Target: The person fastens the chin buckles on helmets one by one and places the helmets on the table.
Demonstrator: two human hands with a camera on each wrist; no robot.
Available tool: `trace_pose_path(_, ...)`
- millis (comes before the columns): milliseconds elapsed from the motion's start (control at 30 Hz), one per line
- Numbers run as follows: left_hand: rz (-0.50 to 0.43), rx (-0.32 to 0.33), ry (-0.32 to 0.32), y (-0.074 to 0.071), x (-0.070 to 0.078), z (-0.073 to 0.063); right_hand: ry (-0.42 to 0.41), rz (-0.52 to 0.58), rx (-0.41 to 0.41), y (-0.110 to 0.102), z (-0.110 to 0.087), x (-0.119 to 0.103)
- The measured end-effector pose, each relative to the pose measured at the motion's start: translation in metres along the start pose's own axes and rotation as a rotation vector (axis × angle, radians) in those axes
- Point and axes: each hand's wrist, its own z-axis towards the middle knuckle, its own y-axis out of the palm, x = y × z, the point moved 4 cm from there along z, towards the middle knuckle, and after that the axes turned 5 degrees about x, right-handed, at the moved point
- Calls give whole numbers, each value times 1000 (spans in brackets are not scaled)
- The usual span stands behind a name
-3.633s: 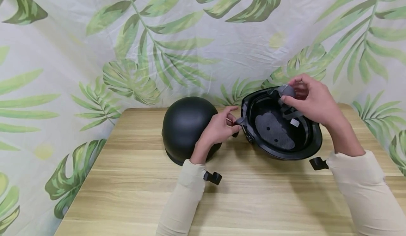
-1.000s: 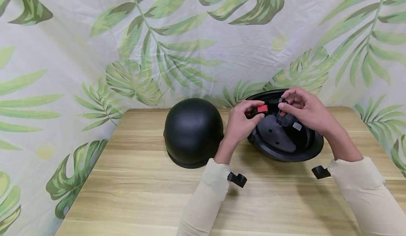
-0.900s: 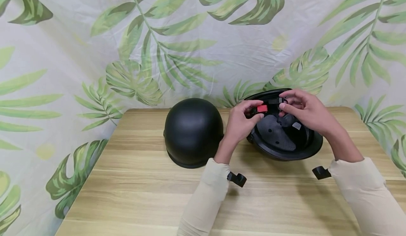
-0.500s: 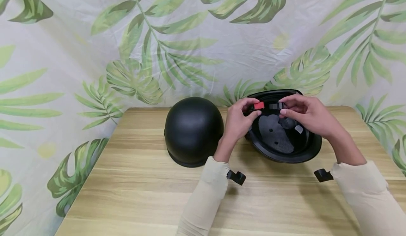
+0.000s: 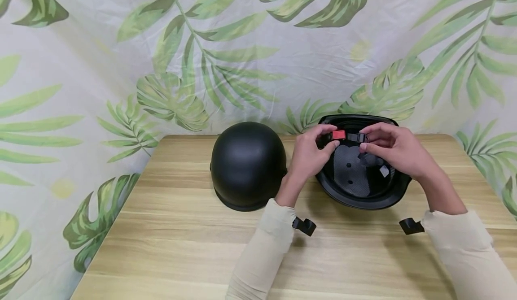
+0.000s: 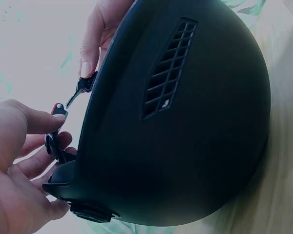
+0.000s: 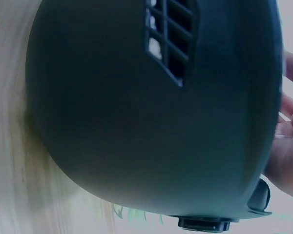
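A black helmet lies upside down, its padded inside facing up. Over its opening my left hand pinches the red and black buckle half of the chin strap between thumb and fingers. My right hand pinches the black buckle half, whose prongs point left at the red one. The two halves are lined up, with the prong tips right at the red half's mouth in the left wrist view. Both wrist views are largely filled by the helmet's vented outer shell, and the right wrist view hides what that hand holds.
A second black helmet stands dome up to the left, close beside my left wrist. Both helmets are on a wooden table. A leaf-patterned cloth hangs right behind the table's back edge.
Earlier, my left hand was at the helmet's left edge and my right at its far right. Both now hold buckle halves over the opening, brought closer together; the helmet has turned slightly.
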Motion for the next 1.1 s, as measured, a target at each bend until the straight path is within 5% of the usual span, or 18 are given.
trace_pose_path(533,41,-83,39,4,-2,0,30,2,52,6,-4,8)
trace_pose_path(1100,-40,-74,84,6,-8,-2,-53,62,139,18,-7,9)
